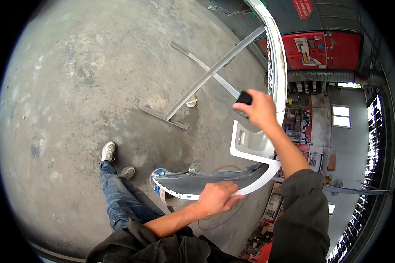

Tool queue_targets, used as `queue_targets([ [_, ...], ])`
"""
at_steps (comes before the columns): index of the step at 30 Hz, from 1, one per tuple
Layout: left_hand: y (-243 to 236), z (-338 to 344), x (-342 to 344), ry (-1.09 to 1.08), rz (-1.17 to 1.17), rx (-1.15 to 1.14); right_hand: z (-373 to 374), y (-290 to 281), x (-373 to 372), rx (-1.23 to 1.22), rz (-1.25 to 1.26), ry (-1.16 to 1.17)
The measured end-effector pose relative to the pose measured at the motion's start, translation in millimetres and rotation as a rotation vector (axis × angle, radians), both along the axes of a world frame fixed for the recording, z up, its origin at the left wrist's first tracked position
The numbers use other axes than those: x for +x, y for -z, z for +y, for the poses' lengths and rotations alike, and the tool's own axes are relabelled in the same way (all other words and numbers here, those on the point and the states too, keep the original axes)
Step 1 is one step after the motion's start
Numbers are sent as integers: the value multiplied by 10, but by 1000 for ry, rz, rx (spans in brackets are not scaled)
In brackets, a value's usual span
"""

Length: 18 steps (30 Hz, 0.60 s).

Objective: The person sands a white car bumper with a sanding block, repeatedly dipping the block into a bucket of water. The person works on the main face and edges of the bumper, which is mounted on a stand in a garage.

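A large white car bumper [281, 79] curves from the top of the view down to my waist, with a dark grey inner side [219, 180] at its near end. My left hand [217, 197] lies over the near rim of this bumper, its fingers curled over the edge and the thumb sticking out. Higher up, my right hand [261, 109] grips a small black block [244, 98] between thumb and fingers. It is raised beside the inner side of the bumper, above a white boxy recess [248, 140]. Whether the block touches the bumper cannot be made out.
A crossed metal stand [206, 74] stands on the concrete floor [74, 87] beneath the bumper. Behind the near end is a blue-and-white bucket [159, 172]. Red cabinets [344, 50], a ribbed duct [333, 76] and cluttered shelves [298, 125] line the right side.
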State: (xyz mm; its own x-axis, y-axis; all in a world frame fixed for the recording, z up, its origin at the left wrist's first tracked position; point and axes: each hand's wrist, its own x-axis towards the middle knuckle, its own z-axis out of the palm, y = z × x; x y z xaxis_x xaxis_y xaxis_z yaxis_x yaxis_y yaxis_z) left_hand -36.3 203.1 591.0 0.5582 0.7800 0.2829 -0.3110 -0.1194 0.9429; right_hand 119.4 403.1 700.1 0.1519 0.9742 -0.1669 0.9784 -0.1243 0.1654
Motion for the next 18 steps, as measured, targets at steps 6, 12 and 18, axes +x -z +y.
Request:
queue_targets([
  [6, 4, 87, -85, 29, 57, 7, -161, -198, -145, -328, 358, 16],
  [12, -3, 27, -12, 51, 45, 11, -278, -50, -89, -203, 192, 105],
  [18, -17, 12, -23, 54, 44, 27, -253, 36, 69, -70, 55, 109],
])
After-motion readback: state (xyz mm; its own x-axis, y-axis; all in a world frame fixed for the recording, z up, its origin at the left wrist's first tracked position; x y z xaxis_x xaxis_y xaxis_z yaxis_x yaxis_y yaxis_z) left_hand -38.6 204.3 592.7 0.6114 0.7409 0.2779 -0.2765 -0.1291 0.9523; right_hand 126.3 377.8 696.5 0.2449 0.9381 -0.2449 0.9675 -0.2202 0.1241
